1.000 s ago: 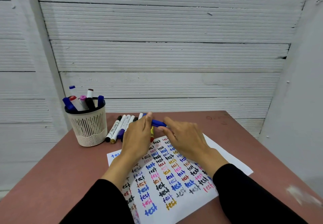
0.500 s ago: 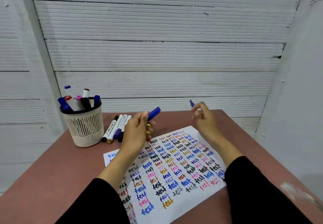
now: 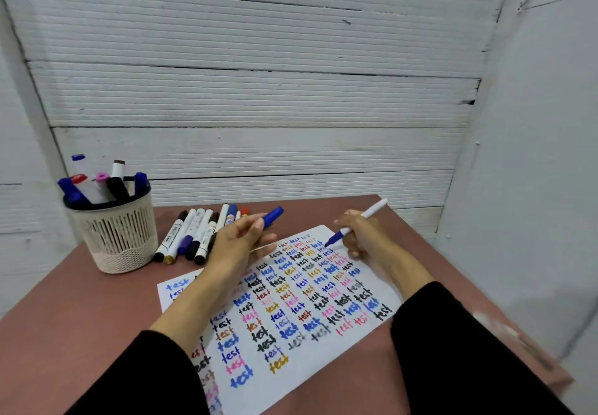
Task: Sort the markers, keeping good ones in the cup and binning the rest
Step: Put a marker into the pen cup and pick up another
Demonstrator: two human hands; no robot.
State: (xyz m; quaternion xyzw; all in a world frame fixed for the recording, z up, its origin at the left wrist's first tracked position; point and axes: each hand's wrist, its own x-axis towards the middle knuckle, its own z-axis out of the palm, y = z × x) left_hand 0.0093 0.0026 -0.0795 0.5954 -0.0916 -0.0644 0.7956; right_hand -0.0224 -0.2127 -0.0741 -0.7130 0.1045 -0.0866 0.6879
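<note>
My right hand [image 3: 364,236] grips an uncapped blue marker [image 3: 372,212] with a white barrel, its tip close to the far right corner of the test paper [image 3: 323,359]. My left hand [image 3: 238,243] pinches the marker's blue cap [image 3: 273,216] above the paper's far edge. A beige mesh cup [image 3: 118,235] at the left holds several markers. A row of loose markers [image 3: 194,235] lies on the table between the cup and my left hand.
The paper, covered in coloured "test" words, lies on a reddish-brown table [image 3: 64,333]. White corrugated walls close in behind and on the right. No bin is in view.
The two hands pulled apart and the cap came off the blue marker. My right hand then turned the marker and brought its tip down toward the paper's far corner.
</note>
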